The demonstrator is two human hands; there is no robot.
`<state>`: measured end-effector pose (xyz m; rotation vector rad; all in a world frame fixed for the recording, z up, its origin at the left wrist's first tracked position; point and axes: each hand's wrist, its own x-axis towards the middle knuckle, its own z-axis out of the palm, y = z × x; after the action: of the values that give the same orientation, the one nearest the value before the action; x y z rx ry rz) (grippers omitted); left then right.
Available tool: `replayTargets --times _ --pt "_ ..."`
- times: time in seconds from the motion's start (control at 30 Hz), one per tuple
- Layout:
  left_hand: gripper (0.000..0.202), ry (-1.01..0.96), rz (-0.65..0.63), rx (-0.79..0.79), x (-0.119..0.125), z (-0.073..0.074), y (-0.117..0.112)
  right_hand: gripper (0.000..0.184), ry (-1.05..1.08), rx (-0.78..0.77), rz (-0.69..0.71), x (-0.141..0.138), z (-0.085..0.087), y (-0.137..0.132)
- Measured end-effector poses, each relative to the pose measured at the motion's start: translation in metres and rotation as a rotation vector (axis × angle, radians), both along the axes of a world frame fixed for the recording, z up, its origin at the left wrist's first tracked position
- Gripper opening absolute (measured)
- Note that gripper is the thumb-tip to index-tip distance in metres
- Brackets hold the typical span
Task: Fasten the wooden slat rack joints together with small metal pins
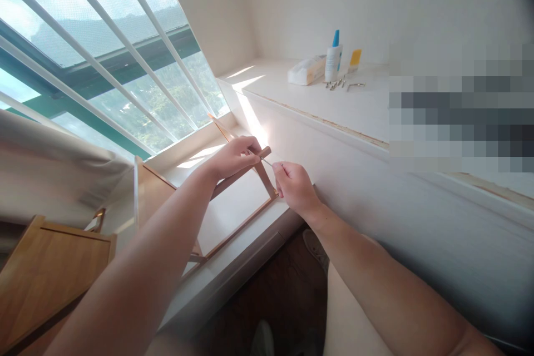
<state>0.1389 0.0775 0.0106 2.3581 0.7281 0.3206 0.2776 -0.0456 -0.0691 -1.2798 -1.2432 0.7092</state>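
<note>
A light wooden frame [246, 217] made of thin bars lies on the white window sill [227, 206]. My left hand [233, 157] is closed around the end of its upper bar. My right hand [294, 184] is curled in a pinch on a thin metal tool [267, 162], whose tip meets the bar's end right by my left fingers. Both forearms reach in from the bottom of the view.
A white counter [334, 103] to the right carries a tissue pack [306, 70], a white bottle with a blue cap [333, 58], a small yellow item [355, 58] and loose metal screws and an L-shaped key [344, 84]. Wooden panels [50, 275] stand at lower left. Barred window at left.
</note>
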Motion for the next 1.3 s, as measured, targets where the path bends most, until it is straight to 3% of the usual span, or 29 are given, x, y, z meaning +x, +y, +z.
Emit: replayTargets --times 0.3,0.53,0.9,1.3 --pt "0.014 0.019 0.007 0.012 0.001 0.001 0.000 0.037 -0.448 0.087 -0.191 0.000 0.001 0.000" --pt "0.013 0.001 0.008 0.000 0.000 -0.002 0.002 0.036 -0.552 0.099 -0.259 -0.001 0.004 0.000" --pt "0.013 0.017 0.021 0.009 0.000 0.001 0.000 0.046 0.172 0.035 -0.006 -0.007 -0.004 0.001" --pt "0.015 0.038 0.017 0.030 0.000 0.001 0.000 0.041 0.705 -0.018 0.200 -0.014 -0.006 0.004"
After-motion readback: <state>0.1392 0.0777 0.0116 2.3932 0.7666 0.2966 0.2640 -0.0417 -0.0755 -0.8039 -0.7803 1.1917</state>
